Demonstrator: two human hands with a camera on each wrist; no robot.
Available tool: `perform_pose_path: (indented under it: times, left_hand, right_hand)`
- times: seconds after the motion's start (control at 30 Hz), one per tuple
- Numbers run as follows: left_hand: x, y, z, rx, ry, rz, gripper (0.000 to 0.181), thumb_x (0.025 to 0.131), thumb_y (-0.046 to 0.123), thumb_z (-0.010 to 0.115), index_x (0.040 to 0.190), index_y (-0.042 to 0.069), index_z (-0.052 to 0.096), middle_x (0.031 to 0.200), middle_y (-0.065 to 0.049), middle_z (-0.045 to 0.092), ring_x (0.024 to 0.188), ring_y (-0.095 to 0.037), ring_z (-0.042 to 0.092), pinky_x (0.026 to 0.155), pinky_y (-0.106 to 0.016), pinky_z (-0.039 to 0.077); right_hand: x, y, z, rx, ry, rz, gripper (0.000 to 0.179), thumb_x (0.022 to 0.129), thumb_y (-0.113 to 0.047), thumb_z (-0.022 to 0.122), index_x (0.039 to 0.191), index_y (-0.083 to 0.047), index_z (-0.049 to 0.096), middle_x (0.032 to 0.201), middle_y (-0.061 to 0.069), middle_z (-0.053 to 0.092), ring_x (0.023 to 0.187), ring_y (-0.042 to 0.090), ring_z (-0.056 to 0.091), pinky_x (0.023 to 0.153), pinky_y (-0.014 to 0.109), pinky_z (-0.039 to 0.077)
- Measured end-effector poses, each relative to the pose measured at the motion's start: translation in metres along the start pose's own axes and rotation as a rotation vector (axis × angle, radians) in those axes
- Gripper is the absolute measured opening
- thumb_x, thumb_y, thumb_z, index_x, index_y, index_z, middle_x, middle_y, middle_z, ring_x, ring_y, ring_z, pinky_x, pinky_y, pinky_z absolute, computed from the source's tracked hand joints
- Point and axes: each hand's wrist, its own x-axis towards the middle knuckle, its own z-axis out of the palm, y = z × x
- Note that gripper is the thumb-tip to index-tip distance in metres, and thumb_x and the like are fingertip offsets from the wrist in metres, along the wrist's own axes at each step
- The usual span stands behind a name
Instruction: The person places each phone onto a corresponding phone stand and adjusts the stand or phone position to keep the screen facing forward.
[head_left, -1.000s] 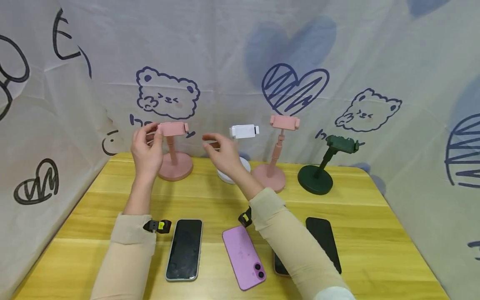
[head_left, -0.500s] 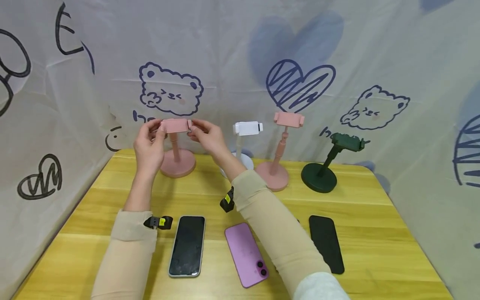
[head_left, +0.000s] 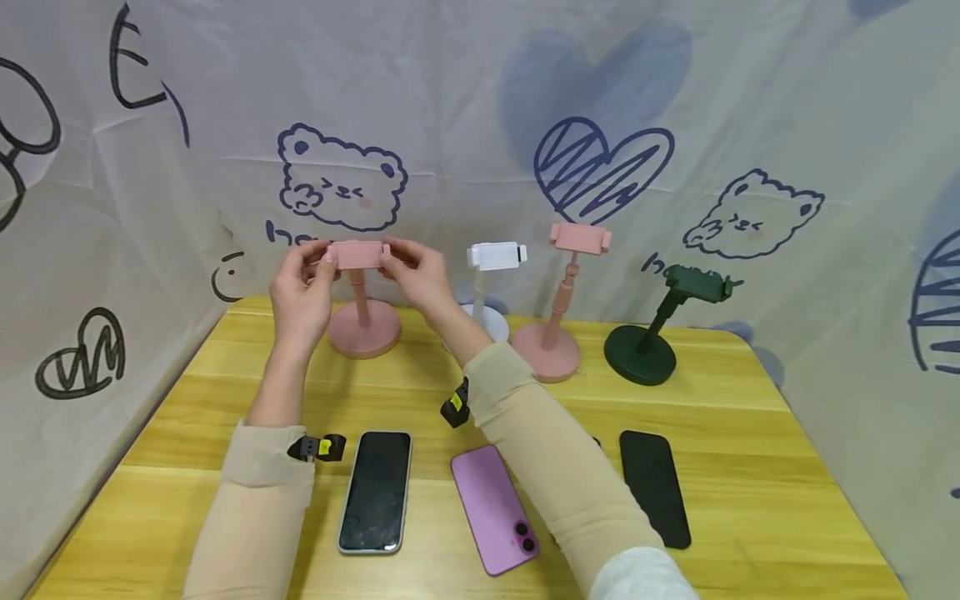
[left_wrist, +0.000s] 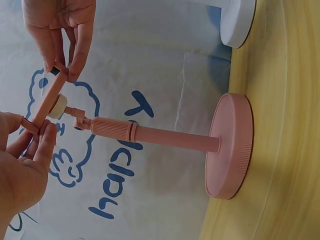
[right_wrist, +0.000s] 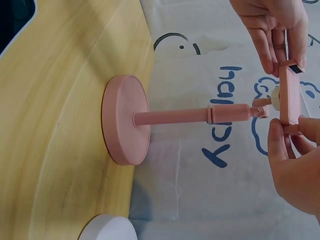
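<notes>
Head view: a wood-grain table meets doodled cloth behind the fingers. The left hand and right hand pinch opposite ends of the holder atop a pink stand; 1 s ago the right fingers were apart from it. Left wrist view: the stand's base sits beneath the fingers, near the table's back edge. Right wrist view: a strip of wood separates that base from a white stand, right of the fingers.

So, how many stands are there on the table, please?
4. Left to right: a pink stand, held by the left hand and right hand; a white stand, its base partly hidden; a second pink stand; and a green stand at the right end.
</notes>
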Motion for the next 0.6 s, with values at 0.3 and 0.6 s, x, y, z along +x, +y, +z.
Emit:
perform_pose_path:
  times: [0.3, 0.6]
  left_hand:
    - [-0.011, 0.003, 0.003, -0.023, -0.055, 0.020, 0.041, 0.109, 0.029, 0.056, 0.141, 0.004, 0.060, 0.129, -0.014, 0.066, 0.101, -0.009, 0.064, 0.092, -0.021, 0.054]
    - [-0.019, 0.004, 0.004, -0.050, -0.092, 0.043, 0.042, 0.108, 0.030, 0.058, 0.141, 0.003, 0.059, 0.131, -0.013, 0.066, 0.099, -0.009, 0.066, 0.090, -0.020, 0.056]
  right_hand:
    - [-0.017, 0.001, -0.014, -0.054, 0.007, 0.003, 0.035, 0.102, -0.012, 0.068, 0.136, -0.002, 0.067, 0.123, 0.012, 0.072, 0.103, 0.021, 0.073, 0.093, 0.028, 0.060]
    - [-0.030, 0.006, -0.022, -0.031, 0.031, -0.074, 0.033, 0.102, -0.009, 0.067, 0.133, 0.001, 0.068, 0.123, 0.015, 0.072, 0.103, 0.027, 0.074, 0.090, 0.028, 0.061]
